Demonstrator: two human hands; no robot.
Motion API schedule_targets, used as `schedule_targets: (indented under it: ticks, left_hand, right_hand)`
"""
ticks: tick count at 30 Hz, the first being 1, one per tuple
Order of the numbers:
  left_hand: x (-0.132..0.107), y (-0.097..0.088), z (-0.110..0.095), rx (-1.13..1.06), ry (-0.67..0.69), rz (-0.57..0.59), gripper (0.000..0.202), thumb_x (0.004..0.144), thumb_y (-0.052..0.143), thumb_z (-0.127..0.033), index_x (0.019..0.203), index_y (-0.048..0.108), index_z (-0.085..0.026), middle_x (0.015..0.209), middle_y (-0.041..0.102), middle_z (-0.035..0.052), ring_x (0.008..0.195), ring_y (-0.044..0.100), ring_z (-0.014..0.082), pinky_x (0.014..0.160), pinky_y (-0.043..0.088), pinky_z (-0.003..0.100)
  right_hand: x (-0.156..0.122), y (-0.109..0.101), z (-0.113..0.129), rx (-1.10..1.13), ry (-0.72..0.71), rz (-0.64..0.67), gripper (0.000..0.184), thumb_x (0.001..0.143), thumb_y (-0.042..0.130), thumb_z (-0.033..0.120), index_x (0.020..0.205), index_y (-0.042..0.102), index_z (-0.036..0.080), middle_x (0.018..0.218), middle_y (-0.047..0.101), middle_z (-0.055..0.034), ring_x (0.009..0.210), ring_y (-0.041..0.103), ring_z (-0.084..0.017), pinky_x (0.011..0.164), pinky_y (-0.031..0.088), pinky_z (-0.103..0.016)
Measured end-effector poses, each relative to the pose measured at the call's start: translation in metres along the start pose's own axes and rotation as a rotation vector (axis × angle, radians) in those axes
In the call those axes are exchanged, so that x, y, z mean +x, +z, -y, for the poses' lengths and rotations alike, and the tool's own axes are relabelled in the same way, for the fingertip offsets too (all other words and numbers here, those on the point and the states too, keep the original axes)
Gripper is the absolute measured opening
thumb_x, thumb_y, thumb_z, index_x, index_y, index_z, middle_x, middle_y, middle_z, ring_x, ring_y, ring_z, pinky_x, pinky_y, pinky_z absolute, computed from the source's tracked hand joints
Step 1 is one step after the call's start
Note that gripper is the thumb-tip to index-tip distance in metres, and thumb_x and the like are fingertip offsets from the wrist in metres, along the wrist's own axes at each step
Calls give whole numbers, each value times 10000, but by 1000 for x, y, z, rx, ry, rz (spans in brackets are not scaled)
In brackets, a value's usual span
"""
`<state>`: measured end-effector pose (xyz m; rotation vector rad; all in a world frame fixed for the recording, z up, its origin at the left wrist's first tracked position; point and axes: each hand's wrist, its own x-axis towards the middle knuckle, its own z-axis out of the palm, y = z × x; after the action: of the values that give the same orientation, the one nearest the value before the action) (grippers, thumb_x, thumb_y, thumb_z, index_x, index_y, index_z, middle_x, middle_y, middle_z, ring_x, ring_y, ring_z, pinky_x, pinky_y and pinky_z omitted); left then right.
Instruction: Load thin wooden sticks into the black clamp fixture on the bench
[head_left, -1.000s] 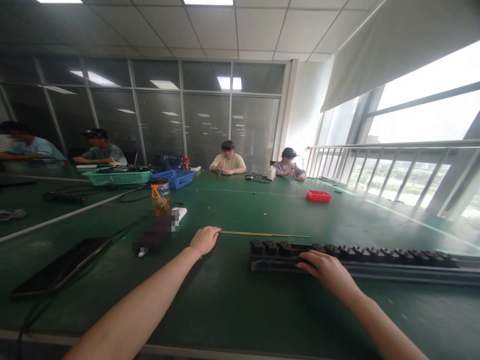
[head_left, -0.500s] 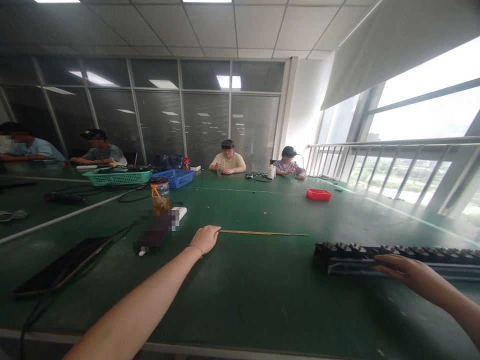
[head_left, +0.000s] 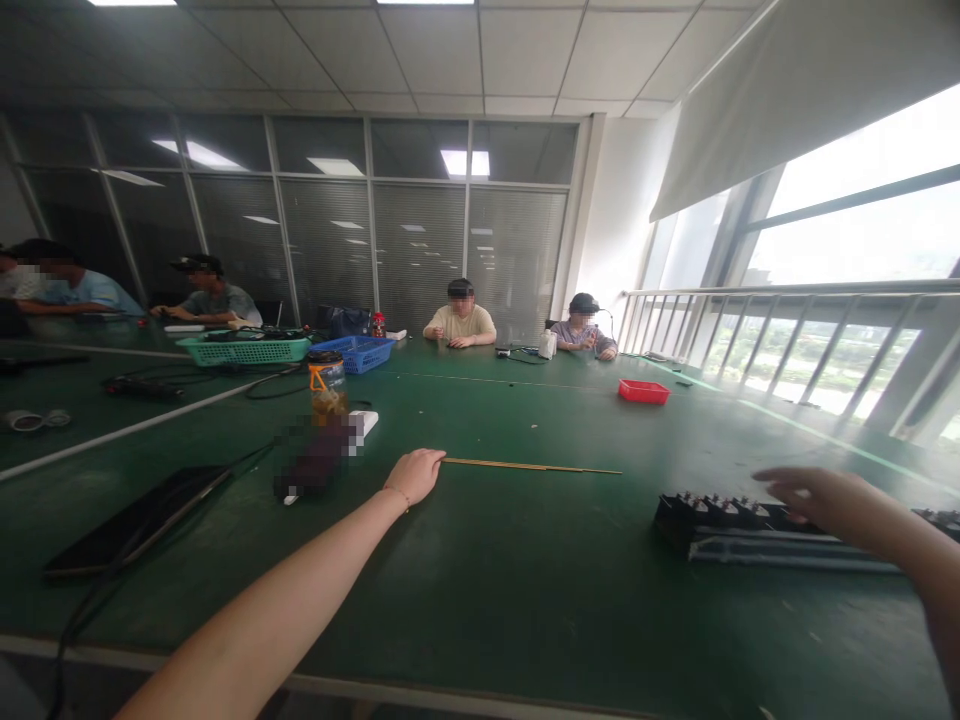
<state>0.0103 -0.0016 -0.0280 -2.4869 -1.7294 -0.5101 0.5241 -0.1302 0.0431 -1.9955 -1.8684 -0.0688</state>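
Observation:
My left hand (head_left: 417, 477) rests on the green table with its fingers closed around one end of a bundle of thin yellowish sticks (head_left: 525, 465). They lie to the right along the tabletop, their far ends staggered. Over at the right, my right hand (head_left: 821, 500) hovers above a long black rack (head_left: 787, 550), fingers stretched forward with nothing seen in them. Small metal clip-like pieces (head_left: 724, 504) line the rack's top. Hand and forearm hide part of the rack.
Left of my left arm lie a dark flat tablet-like slab (head_left: 142, 520) with a cable, a blurred dark pouch (head_left: 319, 460) and a drink jar (head_left: 327, 385). Farther back are green (head_left: 247, 350) and blue baskets (head_left: 356, 355) and a red tray (head_left: 643, 391). Several people sit across.
My right hand has lifted from the rack's front side to above it. The rack sits slightly farther right and nearer. My left hand stays on the sticks.

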Motion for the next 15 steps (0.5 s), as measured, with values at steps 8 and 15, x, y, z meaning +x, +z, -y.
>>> schedule_targets:
  ticks: [8,15]
  left_hand:
    - [2,-5,12,-54,-195,-147,336,814,325,-188,993,609,-172,1082,599,50,996,533,176,885,397,285]
    - [1,-8,21,-133,-332,-113,340,830,306,-195,1045,569,-205,1016,632,40,906,582,189,767,449,289]
  right_hand:
    - [46,77,254,-222,-560,88,223,825,428,280,973,594,252,973,621,-7,873,570,-131,754,428,-247]
    - [72,157,310,-396,-581,267,322,823,460,354,1076,486,157,1063,516,-56,897,520,-145,758,450,-363]
